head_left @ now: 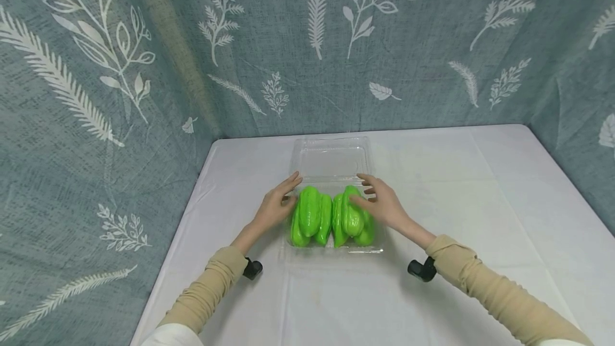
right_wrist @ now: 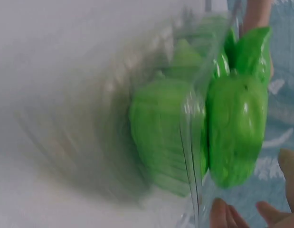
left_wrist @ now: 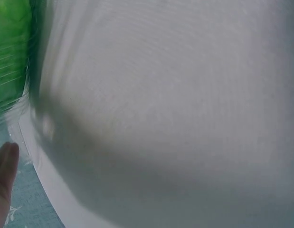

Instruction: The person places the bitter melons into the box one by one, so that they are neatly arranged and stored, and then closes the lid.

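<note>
Glossy green peppers (head_left: 310,212) lie in two bunches inside a clear plastic clamshell container (head_left: 367,250), its lid (head_left: 331,156) folded back away from me. At the container's left side is my left hand (head_left: 277,206), fingers extended toward the far corner. My right hand (head_left: 386,206) is by the right bunch, thumb over the top pepper (head_left: 353,220) and fingers spread. In the right wrist view, its fingertips (right_wrist: 218,211) appear apart from the nearest pepper (right_wrist: 237,128). Only a bit of the left fingers (left_wrist: 5,175) shows in the left wrist view.
A white cloth (head_left: 480,218) covers the table. Blue-grey curtains (head_left: 298,89) with white leaf prints hang behind it and at both sides. Black wrist cameras (head_left: 422,269) sit below both forearms.
</note>
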`<control>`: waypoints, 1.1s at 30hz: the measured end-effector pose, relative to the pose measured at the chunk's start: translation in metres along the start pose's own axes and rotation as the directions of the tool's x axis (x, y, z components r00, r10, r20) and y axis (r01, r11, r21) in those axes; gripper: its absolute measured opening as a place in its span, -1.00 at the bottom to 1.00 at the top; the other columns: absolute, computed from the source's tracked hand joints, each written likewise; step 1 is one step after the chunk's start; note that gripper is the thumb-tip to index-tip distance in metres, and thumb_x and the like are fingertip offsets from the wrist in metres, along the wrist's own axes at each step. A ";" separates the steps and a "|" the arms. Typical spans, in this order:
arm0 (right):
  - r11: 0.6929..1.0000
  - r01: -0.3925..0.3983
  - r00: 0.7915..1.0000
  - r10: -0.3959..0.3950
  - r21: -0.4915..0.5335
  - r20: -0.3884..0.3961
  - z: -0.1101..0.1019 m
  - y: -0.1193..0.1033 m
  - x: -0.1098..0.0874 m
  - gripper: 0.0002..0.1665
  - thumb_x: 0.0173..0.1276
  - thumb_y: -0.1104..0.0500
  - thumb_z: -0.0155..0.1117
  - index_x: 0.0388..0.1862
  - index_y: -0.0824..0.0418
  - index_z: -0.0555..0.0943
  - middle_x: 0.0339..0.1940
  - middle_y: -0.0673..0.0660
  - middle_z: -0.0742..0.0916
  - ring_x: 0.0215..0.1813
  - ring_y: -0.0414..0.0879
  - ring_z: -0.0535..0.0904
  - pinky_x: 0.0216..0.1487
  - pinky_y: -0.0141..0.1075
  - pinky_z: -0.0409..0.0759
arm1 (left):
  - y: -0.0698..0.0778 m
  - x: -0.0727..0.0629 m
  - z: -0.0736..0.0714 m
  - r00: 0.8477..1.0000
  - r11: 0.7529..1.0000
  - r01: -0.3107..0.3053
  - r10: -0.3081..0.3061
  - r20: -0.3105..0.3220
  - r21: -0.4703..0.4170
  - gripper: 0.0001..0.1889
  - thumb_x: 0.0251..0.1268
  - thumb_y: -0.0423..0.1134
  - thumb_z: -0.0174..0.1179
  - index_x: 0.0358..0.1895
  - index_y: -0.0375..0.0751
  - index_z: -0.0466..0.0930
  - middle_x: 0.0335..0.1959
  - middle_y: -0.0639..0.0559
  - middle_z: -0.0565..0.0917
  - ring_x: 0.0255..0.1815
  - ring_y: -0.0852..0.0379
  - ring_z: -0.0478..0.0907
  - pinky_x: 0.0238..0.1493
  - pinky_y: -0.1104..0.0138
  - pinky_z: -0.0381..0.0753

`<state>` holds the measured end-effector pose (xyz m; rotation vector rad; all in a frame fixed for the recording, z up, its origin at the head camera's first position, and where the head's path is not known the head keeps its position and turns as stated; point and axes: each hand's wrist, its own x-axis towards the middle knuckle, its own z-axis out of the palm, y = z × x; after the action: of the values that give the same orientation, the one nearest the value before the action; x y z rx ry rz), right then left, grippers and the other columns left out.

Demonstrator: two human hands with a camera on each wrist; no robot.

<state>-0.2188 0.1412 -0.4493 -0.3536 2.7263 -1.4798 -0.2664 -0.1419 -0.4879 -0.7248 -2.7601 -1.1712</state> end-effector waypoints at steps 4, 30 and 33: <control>0.993 -0.110 0.989 0.114 0.044 -0.096 -0.010 0.008 0.010 -0.27 0.38 0.06 0.15 0.43 0.31 0.19 0.25 0.43 0.48 0.21 0.31 0.48 0.20 0.06 0.57 | -0.001 0.002 -0.001 0.994 0.994 0.058 -0.066 -0.081 -0.097 -0.52 0.36 -0.37 0.04 0.34 -0.29 0.32 0.44 -0.21 0.24 0.30 -0.21 0.41 0.19 0.10 0.59; 0.784 -0.367 0.929 0.281 0.500 0.241 -0.039 0.042 0.033 -0.16 0.53 -0.22 -0.50 0.45 0.41 0.09 0.50 0.35 0.20 0.50 0.23 0.13 0.54 -0.02 0.17 | -0.008 0.037 -0.023 0.964 0.912 0.215 -0.257 -0.075 -0.349 -0.81 0.22 -0.45 0.18 -0.13 -0.49 0.49 0.13 -0.31 0.56 0.08 -0.23 0.58 0.14 0.14 0.64; 0.837 -0.356 0.930 0.275 0.415 0.244 -0.043 0.045 0.027 -0.01 0.45 -0.36 -0.54 0.45 0.43 0.09 0.49 0.37 0.20 0.49 0.26 0.12 0.52 0.07 0.16 | -0.008 0.027 -0.022 0.983 0.950 0.105 -0.144 -0.113 -0.294 -0.85 0.20 -0.48 0.20 -0.20 -0.50 0.54 0.02 -0.34 0.62 0.03 -0.24 0.60 0.11 0.12 0.65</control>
<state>-0.2587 0.1948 -0.4607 -0.0088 2.0822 -1.8090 -0.2963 -0.1511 -0.4719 -0.4737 -2.5874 -1.6069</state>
